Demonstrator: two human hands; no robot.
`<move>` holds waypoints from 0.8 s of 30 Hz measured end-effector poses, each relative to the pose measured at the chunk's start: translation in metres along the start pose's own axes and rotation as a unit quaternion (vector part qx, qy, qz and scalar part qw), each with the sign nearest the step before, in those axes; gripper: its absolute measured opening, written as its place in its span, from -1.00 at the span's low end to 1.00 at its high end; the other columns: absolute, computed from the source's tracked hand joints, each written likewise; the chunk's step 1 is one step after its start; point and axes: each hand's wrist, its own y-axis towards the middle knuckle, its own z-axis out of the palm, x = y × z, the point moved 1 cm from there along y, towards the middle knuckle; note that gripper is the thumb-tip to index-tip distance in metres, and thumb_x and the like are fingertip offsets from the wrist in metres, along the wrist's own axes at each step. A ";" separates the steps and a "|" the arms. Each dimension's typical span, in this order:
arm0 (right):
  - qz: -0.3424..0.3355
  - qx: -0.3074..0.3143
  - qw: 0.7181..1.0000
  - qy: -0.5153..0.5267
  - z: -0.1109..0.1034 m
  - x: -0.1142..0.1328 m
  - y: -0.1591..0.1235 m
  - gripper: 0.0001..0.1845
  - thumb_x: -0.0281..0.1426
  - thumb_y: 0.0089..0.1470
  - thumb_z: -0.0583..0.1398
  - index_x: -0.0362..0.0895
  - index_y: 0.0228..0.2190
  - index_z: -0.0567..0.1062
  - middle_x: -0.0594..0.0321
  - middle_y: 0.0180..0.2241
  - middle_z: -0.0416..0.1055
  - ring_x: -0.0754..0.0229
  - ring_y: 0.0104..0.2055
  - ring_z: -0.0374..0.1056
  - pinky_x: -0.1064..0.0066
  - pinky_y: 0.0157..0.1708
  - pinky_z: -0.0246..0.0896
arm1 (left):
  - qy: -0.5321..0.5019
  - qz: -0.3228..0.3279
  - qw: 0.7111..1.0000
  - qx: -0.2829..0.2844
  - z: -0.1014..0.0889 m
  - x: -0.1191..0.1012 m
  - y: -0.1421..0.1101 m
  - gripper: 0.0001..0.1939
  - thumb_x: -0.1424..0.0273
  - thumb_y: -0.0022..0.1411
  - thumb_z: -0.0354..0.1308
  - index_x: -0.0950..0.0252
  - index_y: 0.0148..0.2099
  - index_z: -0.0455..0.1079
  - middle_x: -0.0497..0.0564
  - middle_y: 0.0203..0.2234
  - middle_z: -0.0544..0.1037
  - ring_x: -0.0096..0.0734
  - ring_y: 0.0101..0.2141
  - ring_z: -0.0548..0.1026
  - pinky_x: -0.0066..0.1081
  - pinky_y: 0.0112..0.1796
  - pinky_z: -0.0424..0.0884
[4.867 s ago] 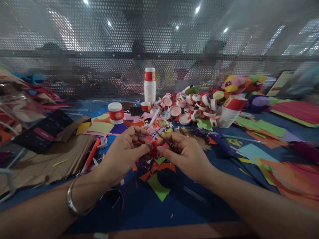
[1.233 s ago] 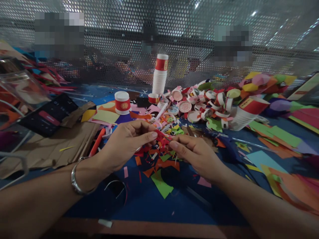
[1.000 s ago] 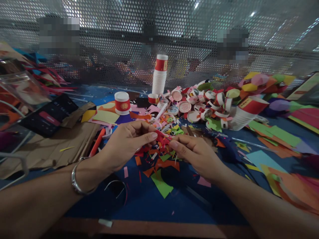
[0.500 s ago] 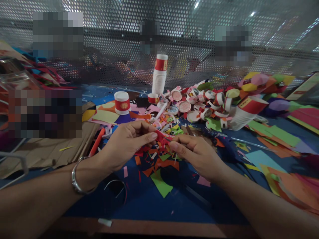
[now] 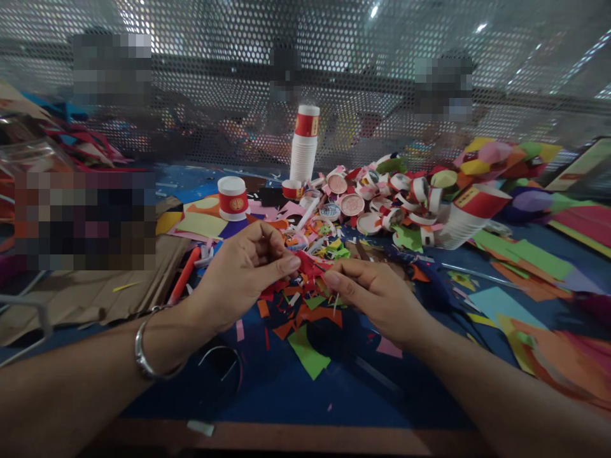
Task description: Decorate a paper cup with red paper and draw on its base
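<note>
My left hand (image 5: 241,273) and my right hand (image 5: 377,292) meet over the blue table (image 5: 286,394), both pinched on one small red paper piece (image 5: 308,262) with cut strips. The left thumb and fingers grip its left side. My right thumb and forefinger pinch its right end. A silver bangle (image 5: 143,346) sits on my left wrist. Under the hands lies a heap of coloured paper scraps (image 5: 305,318), red, orange and green.
Red-and-white paper cups stand beyond: a tall stack (image 5: 304,145), a single upturned cup (image 5: 232,198), a tipped stack (image 5: 465,216) and a pile of cut cup rings (image 5: 382,197). Brown cardboard (image 5: 90,292) lies left, coloured sheets (image 5: 539,273) right. A perforated metal screen (image 5: 305,76) closes the far side.
Since about five seconds ago the view has dropped slightly and the red piece has been opened out between my hands. In the last second the hands have barely moved; the left fingers shifted a little.
</note>
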 end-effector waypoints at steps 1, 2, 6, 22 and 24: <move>0.002 0.000 1.000 0.001 0.000 0.000 0.000 -0.53 -0.07 0.34 0.14 -0.12 -0.50 0.35 0.46 -0.58 0.04 0.37 -0.56 -0.10 0.41 -0.54 -0.17 | 0.002 0.003 1.000 0.002 0.000 0.000 0.000 -0.71 0.49 0.15 0.39 0.27 -0.29 0.28 -0.18 -0.48 0.47 -0.62 -0.46 0.48 -0.56 -0.35 0.45; 0.005 -0.001 1.000 0.000 0.000 -0.001 0.000 -0.53 -0.06 0.33 0.14 -0.12 -0.49 0.36 0.45 -0.58 0.04 0.37 -0.55 -0.10 0.41 -0.54 -0.17 | 0.004 0.005 1.000 0.004 0.000 -0.001 0.000 -0.70 0.50 0.15 0.39 0.27 -0.29 0.27 -0.18 -0.49 0.47 -0.62 -0.46 0.47 -0.56 -0.36 0.44; 0.010 -0.008 1.000 -0.010 0.000 -0.001 0.001 -0.52 -0.02 0.31 0.14 -0.12 -0.49 0.36 0.45 -0.57 0.05 0.36 -0.55 -0.10 0.41 -0.54 -0.17 | 0.017 0.011 1.000 0.004 -0.001 -0.003 -0.002 -0.68 0.49 0.14 0.40 0.25 -0.32 0.24 -0.17 -0.49 0.47 -0.59 -0.45 0.47 -0.53 -0.35 0.44; 0.014 -0.006 1.000 -0.021 -0.001 0.002 0.000 -0.51 -0.01 0.31 0.13 -0.11 -0.50 0.33 0.45 -0.58 0.02 0.35 -0.55 -0.10 0.41 -0.55 -0.18 | 0.029 0.017 0.999 0.003 0.001 -0.004 -0.002 -0.69 0.47 0.15 0.37 0.25 -0.33 0.21 -0.16 -0.48 0.48 -0.58 -0.44 0.43 -0.49 -0.34 0.38; 0.014 -0.005 1.000 -0.022 -0.001 0.002 -0.001 -0.50 -0.01 0.31 0.13 -0.10 -0.50 0.32 0.45 -0.58 0.02 0.35 -0.55 -0.10 0.41 -0.55 -0.17 | 0.025 0.014 1.000 0.005 0.001 -0.004 -0.002 -0.68 0.47 0.15 0.37 0.25 -0.33 0.21 -0.16 -0.49 0.48 -0.57 -0.44 0.44 -0.48 -0.34 0.38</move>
